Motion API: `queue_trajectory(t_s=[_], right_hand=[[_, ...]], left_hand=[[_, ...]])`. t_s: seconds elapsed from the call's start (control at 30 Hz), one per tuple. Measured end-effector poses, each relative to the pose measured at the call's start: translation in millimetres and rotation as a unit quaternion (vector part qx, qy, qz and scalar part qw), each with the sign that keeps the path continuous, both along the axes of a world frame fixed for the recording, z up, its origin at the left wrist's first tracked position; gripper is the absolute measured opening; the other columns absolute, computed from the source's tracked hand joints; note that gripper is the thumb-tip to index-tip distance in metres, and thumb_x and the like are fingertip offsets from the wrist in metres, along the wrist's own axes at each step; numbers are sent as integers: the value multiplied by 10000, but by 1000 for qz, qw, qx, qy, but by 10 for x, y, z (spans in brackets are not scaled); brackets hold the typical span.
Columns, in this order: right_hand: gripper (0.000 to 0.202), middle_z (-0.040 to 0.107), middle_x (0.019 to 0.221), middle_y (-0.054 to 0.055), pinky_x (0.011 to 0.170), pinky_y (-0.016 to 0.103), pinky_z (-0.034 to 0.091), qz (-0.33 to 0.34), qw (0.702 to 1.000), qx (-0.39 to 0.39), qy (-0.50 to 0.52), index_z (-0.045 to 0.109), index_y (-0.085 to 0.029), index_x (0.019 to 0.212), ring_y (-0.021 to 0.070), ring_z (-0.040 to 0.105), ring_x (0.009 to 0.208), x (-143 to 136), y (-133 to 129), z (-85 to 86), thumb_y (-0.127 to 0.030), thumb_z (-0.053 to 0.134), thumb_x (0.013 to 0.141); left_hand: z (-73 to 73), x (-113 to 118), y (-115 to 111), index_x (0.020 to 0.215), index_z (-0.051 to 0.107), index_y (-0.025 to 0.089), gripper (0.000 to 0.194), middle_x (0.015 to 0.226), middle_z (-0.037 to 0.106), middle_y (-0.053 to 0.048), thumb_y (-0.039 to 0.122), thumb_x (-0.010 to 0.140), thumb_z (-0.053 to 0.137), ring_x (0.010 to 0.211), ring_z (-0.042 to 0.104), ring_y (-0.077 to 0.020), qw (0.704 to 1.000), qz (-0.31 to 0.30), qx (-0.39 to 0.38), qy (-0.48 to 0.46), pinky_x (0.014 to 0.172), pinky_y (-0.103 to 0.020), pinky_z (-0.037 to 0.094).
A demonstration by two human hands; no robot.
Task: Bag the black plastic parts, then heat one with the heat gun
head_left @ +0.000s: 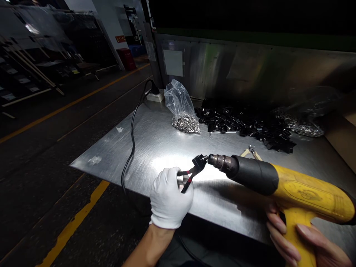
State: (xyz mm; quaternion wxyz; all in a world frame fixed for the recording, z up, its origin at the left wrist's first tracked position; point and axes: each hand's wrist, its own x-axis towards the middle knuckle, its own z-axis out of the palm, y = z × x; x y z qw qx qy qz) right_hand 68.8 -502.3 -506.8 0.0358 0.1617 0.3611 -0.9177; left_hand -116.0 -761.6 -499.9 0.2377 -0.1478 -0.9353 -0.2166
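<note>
My left hand (171, 198), in a white glove, is closed around the handles of a pair of pliers (190, 181) with dark, red-marked grips. At the pliers' jaws is a small black part (198, 162) with a short metal pin pointing right. My bare right hand (294, 235) is wrapped round the grip of a yellow heat gun (308, 189). The gun's stepped metal nozzle (221, 162) points left, close to the metal pin; whether they touch I cannot tell. Behind the gun's barrel, a second pair of pliers with cream handles (257, 155) lies partly hidden.
On the metal table (105, 152) stands a clear bag of metal rings (185, 120). A heap of black parts (236, 120) lies along the back, with another bag of metal pieces (306, 126) at right. A black cable (132, 137) runs from a power strip (155, 96) over the left edge.
</note>
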Motion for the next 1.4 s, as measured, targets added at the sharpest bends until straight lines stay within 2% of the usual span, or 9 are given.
queue_trajectory(t_s=[0.3,0.63,1.07,1.27,1.4], right_hand=[[319,512,831,40,466,253,432,-11,999,3,-35,563,-200,1108,98,441,530,-30,-40,99,-327,614,820],[337,513,859,55,463,261,447,1,1000,4,13,547,-194,1154,100,441,533,8,13,-23,-339,561,850],[329,507,817,30,454,244,408,-23,998,6,-52,559,-210,1078,90,428,519,-54,-87,175,-346,651,793],[302,518,842,31,461,235,431,-9,1000,4,-17,568,-206,1085,86,449,528,-89,-72,143,-345,627,823],[308,507,843,23,408,198,406,-3,999,2,34,569,-185,1081,73,443,510,-148,-63,107,-365,611,834]], left_hand=[[-16,-14,3,878,531,208,171,744,575,-28,223,747,640,706,573,-226,1000,4,-3,-6,657,-355,432],[-3,-1,-7,883,535,207,181,753,581,-32,213,738,644,713,579,-230,1000,2,-2,-4,659,-353,431],[-9,-1,-6,880,532,208,171,747,578,-30,221,747,638,707,576,-230,1000,3,-3,-3,659,-353,428],[0,-12,-12,886,544,202,159,749,587,-27,239,758,631,700,583,-221,1000,-2,-10,-1,661,-342,428],[-13,-44,-8,864,559,211,178,746,594,-28,297,736,649,706,596,-240,999,8,-32,10,627,-337,408]])
